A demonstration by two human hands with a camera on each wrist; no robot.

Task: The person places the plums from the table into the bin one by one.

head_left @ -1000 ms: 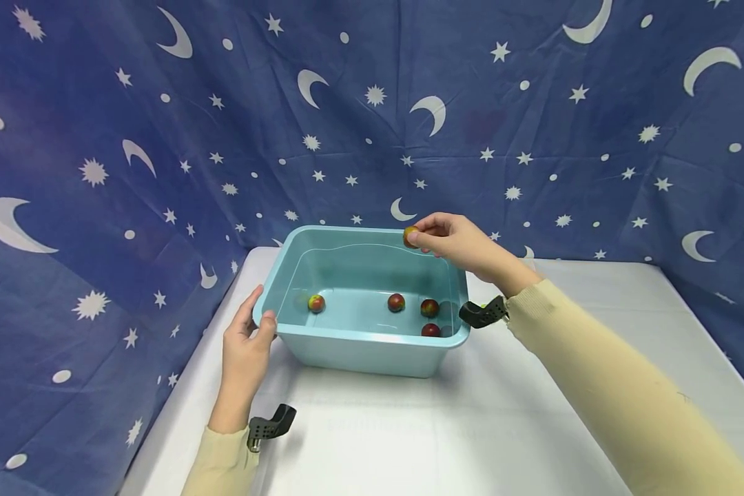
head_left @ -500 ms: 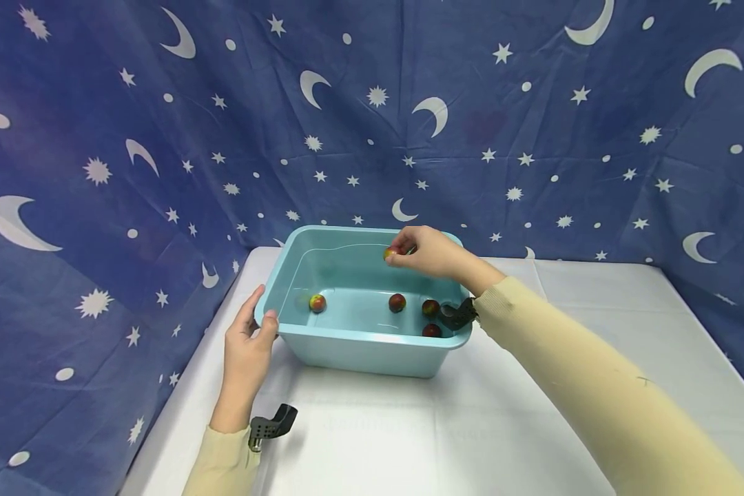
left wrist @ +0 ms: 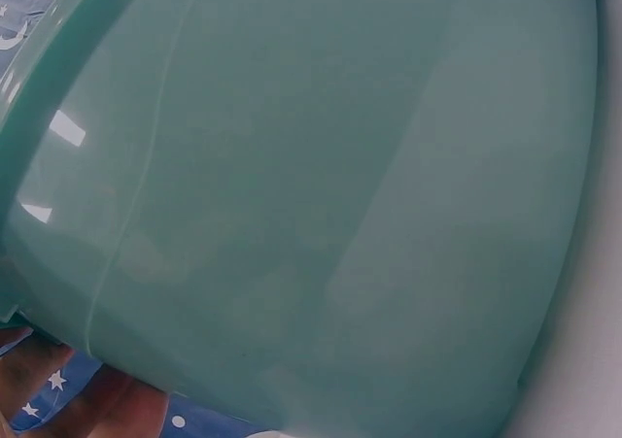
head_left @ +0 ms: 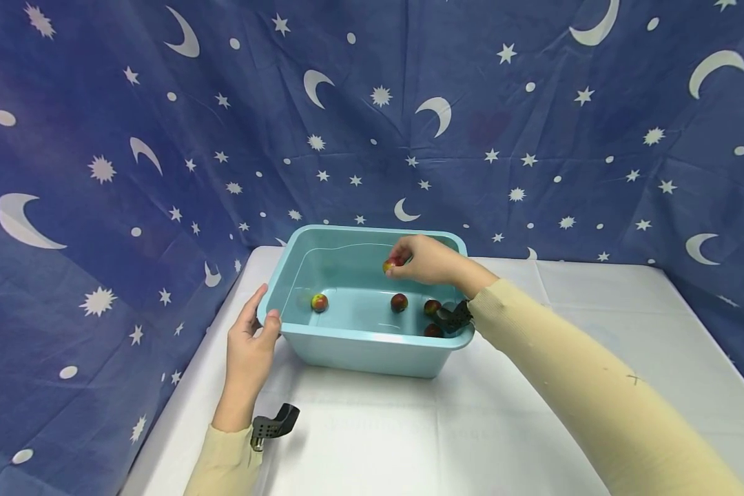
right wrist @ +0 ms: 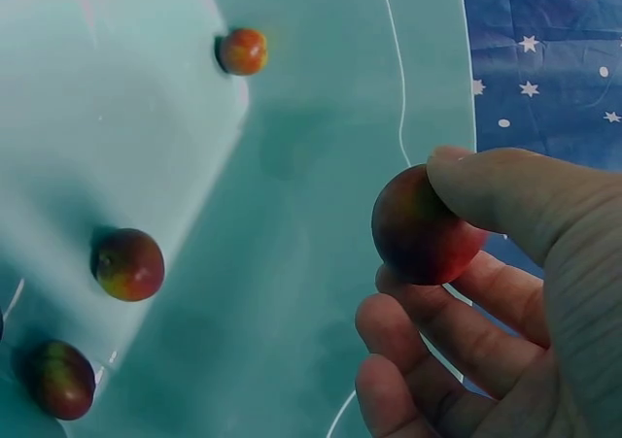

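Observation:
My right hand (head_left: 430,260) pinches a small red-and-yellow apple (right wrist: 423,226) between thumb and fingers, raised above the floor of a light-blue plastic basin (head_left: 359,353). On the basin floor lie several more apples: one apple (head_left: 319,302) at the left, another apple (head_left: 399,302) near the middle, and two at the right, including a darker apple (head_left: 432,307). The right wrist's camera partly covers the nearest one. My left hand (head_left: 250,355) grips the basin's left front corner, thumb over the rim and fingers outside. The left wrist view shows mostly the basin's outer wall (left wrist: 321,185).
The basin stands on a table with a white cloth (head_left: 372,434). Directly behind it hangs a dark-blue curtain (head_left: 372,103) with moons and stars, which also runs down the left side. Black wrist cameras stick out from both sleeves.
My right hand has moved left and down with the apple, from the basin's back right rim to over its inside. The left hand has kept its grip on the corner.

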